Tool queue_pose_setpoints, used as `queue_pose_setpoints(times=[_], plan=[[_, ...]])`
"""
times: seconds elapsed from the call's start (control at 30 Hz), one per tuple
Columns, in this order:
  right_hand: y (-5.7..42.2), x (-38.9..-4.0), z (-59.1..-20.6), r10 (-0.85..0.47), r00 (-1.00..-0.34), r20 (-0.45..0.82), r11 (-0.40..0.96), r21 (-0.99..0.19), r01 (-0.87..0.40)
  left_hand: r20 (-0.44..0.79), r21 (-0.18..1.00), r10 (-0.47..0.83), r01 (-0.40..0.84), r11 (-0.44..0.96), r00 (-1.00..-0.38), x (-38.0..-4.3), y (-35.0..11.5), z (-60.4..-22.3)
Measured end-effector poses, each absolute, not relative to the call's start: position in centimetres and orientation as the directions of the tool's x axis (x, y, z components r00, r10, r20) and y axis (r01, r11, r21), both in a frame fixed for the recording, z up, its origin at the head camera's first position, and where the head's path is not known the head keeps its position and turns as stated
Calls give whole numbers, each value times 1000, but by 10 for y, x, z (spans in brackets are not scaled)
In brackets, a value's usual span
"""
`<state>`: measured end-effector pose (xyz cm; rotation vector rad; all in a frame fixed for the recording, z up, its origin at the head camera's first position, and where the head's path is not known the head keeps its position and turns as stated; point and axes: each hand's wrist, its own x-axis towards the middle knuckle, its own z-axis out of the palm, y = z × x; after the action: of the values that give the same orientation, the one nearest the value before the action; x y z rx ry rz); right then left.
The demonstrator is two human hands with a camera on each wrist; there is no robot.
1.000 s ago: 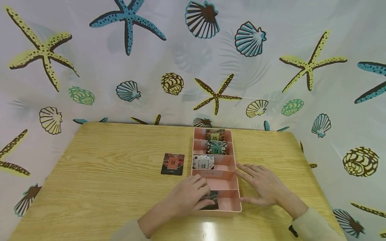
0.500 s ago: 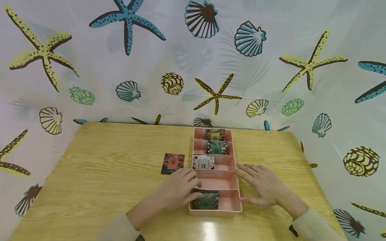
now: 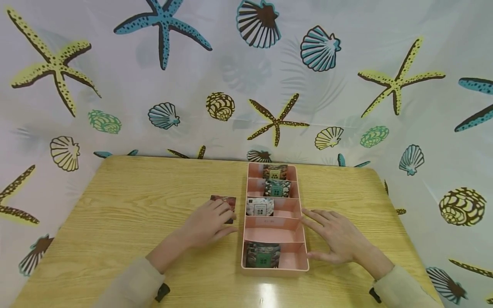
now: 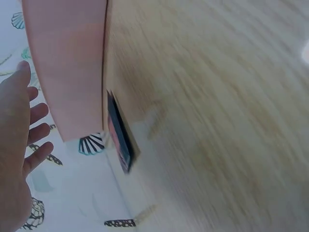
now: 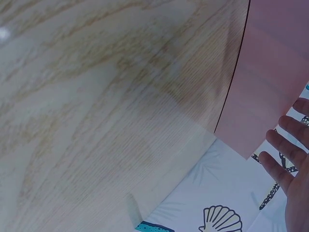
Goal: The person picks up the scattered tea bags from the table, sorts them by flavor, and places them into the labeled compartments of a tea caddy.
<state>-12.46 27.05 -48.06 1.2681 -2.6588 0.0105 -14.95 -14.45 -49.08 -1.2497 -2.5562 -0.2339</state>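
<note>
A pink compartment box stands on the table. Left of it lies a dark red tea sachet, partly covered in the head view by my left hand. That hand's fingers are loosely bent. In the left wrist view the red sachet lies flat beside the box wall, apart from the fingers. My right hand has its fingers spread, their tips at the box's right rim. A dark green tea sachet lies in the nearest compartment, and the compartment beyond that holds nothing.
The farther compartments hold a white sachet, a teal-labelled sachet and a yellow-labelled sachet. Beneath everything is a wooden table. Behind it hangs a white cloth printed with shells and starfish.
My left hand has moved left and away from the nearest compartment to over the red sachet, leaving the green sachet in full view. The right hand has stayed at the box rim.
</note>
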Motion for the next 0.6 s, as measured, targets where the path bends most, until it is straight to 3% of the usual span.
queue_pose_setpoints(times=[0.4,0.6], plan=[[270,-124,-481,-769,-614,181,633,76,-770,208,118,662,691,713,-720,-173,-166,-509],[270,-125,-481,-771,-608,189,629,82,-773,153,101,637,653,750,-756,-187,-166,-517]])
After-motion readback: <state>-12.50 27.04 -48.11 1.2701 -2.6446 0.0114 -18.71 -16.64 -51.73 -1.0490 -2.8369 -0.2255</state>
